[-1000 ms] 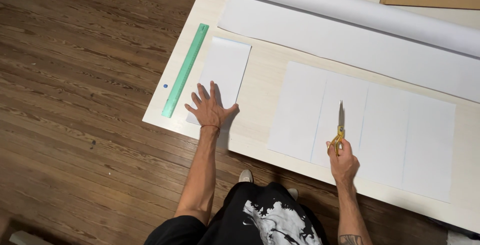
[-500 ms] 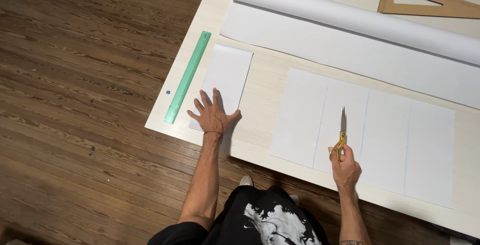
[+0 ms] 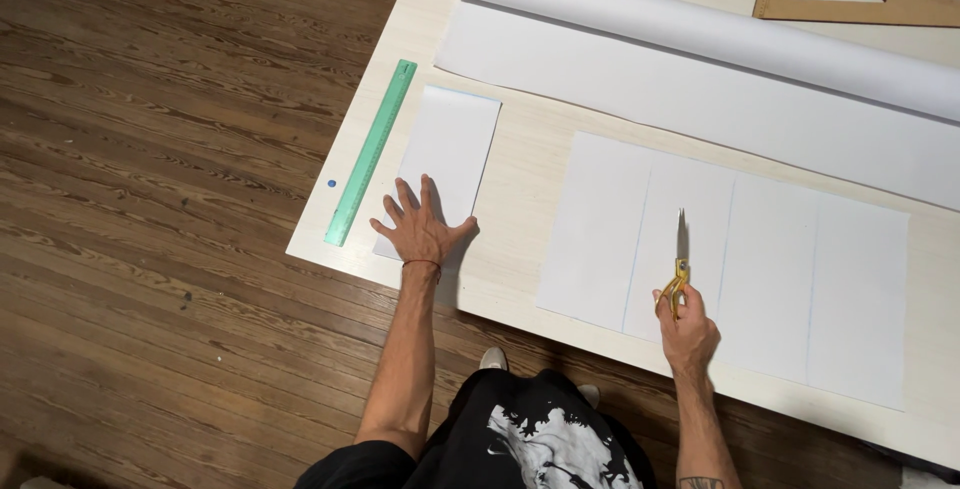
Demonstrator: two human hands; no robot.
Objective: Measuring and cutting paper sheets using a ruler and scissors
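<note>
The right hand [image 3: 688,327] has its grip closed on scissors [image 3: 681,261], blades pointing away along the sheet's [image 3: 760,259] ruled lines, while the left hand [image 3: 422,229] lies flat and open on a strip [image 3: 452,149].

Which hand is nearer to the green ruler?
The left hand. It lies flat on the small paper strip just right of the green ruler. The right hand holds the scissors over the large sheet, far right.

A narrow white paper strip [image 3: 450,164] is laid flat near the board's left edge, just beside a green ruler. Gold-handled scissors [image 3: 680,264] are held upright, blades shut, on a large white paper sheet [image 3: 790,269] ruled with faint blue lines.
</note>
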